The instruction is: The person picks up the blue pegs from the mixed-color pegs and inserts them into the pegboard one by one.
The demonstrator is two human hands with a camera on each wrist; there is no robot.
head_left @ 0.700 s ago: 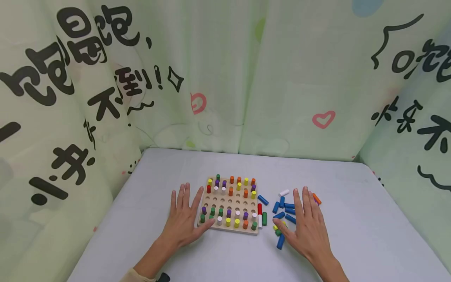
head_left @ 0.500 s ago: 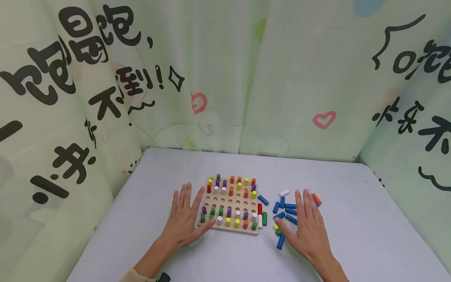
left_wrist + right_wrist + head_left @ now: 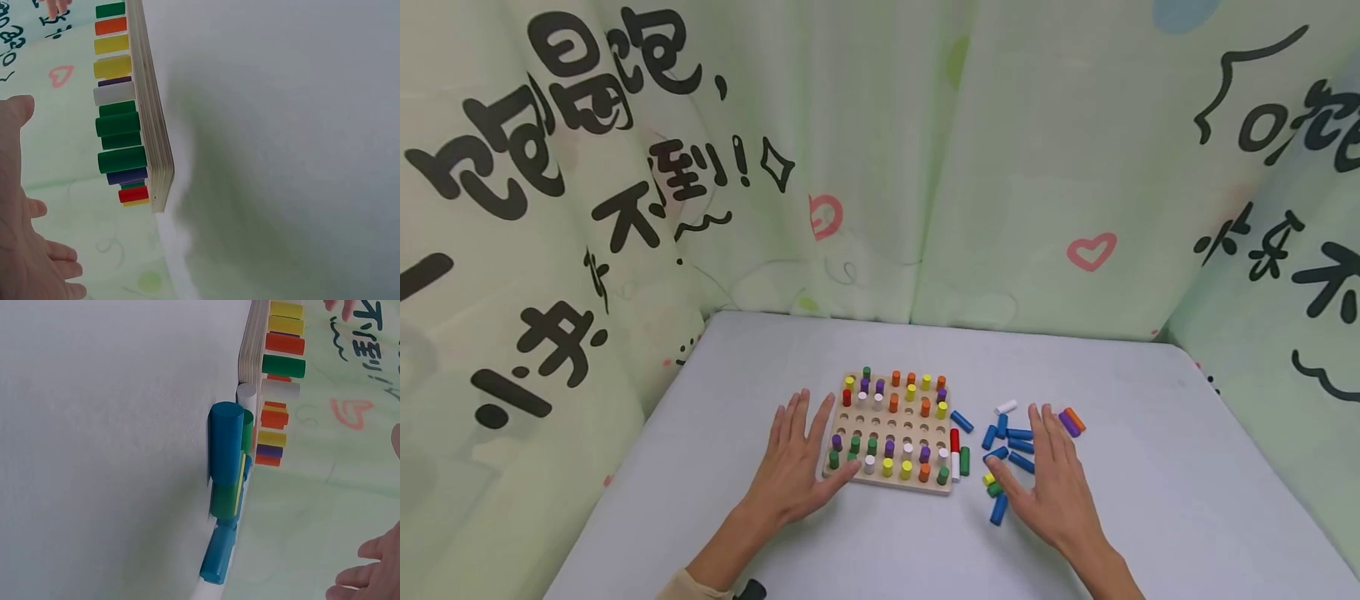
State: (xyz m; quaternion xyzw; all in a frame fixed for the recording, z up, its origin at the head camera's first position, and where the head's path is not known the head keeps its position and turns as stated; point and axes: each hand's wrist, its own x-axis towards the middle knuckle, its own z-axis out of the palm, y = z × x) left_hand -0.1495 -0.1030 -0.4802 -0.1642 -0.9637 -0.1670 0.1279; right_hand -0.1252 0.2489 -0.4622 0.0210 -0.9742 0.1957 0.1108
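A wooden peg board (image 3: 891, 423) lies on the table, with coloured pegs standing in its back and front rows and bare holes across its middle. My left hand (image 3: 790, 475) is spread over the board's left edge, its thumb over the front left corner. Off to the right, loose blue pegs (image 3: 1021, 446) lie scattered beside and under my right hand (image 3: 1060, 492), which hovers palm down with fingers straight. Its thumb covers part of the pile, near a green peg (image 3: 995, 490). In the left wrist view, the left fingers (image 3: 59, 251) are apart from the board. Neither hand holds anything.
Beside the board's right edge lie a red peg (image 3: 955, 439), a white peg (image 3: 955, 467) and a green one. Farther back are a white peg (image 3: 1006, 407) and an orange peg (image 3: 1076, 418) next to a purple one. A printed curtain (image 3: 1000, 167) encloses the table (image 3: 880, 550).
My right hand has drawn back slightly, showing more of the purple peg. The left hand stays nearly still, and the whole head view has shifted a little. No pegs have visibly moved.
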